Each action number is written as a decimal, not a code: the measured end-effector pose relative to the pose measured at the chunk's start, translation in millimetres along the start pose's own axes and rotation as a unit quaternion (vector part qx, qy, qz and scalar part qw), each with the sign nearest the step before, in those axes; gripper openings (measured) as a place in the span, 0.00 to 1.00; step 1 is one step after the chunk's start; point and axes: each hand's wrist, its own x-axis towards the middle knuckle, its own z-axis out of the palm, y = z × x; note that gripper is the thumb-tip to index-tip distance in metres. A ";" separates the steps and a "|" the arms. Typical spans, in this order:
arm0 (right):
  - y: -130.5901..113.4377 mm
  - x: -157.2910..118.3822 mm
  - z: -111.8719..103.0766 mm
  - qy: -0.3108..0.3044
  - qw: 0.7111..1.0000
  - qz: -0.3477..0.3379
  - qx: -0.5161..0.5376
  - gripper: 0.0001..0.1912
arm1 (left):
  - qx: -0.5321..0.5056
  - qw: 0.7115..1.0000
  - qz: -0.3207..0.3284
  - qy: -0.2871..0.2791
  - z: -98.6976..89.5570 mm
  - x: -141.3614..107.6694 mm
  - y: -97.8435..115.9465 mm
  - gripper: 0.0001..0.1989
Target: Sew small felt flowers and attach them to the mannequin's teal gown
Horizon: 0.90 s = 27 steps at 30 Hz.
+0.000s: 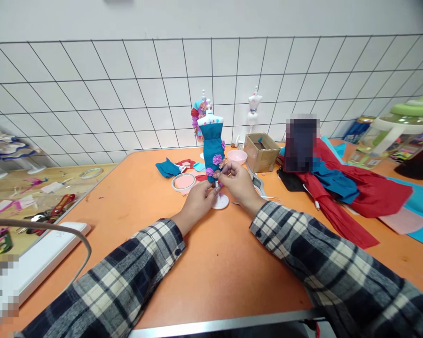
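A miniature dress form stands upright on a round white base, wrapped in a teal strapless dress. Purple ruffled flowers run down the dress's right side, with orange-brown ones near the hem. My left hand is closed around the lower end of the form, just above its base. With thumb and forefinger pinched, my right hand holds a small orange-brown flower against the side of the dress. The fingertips partly cover the flower and the hem.
Tape roll, teal scraps, pink bowl and cardboard box lie around the form. Another decorated form and a bare one stand behind. Right: phone, red fabric, jug. Left: white power strip.
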 end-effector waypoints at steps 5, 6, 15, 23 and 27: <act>3.5 -5.3 2.1 0.004 1.000 -0.009 -0.026 0.06 | -0.029 0.999 -0.018 0.011 2.0 -1.0 -3.3 0.11; 3.6 -6.1 2.1 0.006 1.000 -0.006 -0.022 0.05 | -0.036 0.999 -0.018 0.014 2.2 -1.1 -4.0 0.11; 6.8 -7.1 -2.1 0.012 0.993 -0.057 -0.098 0.10 | -0.055 0.998 -0.025 0.031 0.5 1.3 -12.2 0.11; 6.4 -12.5 -2.0 0.034 0.974 -0.101 -0.201 0.12 | -0.044 0.998 -0.017 0.030 -0.3 0.7 -12.3 0.11; 7.2 -10.8 -6.2 0.059 0.970 -0.096 -0.215 0.14 | -0.058 0.996 -0.050 0.041 -2.5 2.9 -15.9 0.12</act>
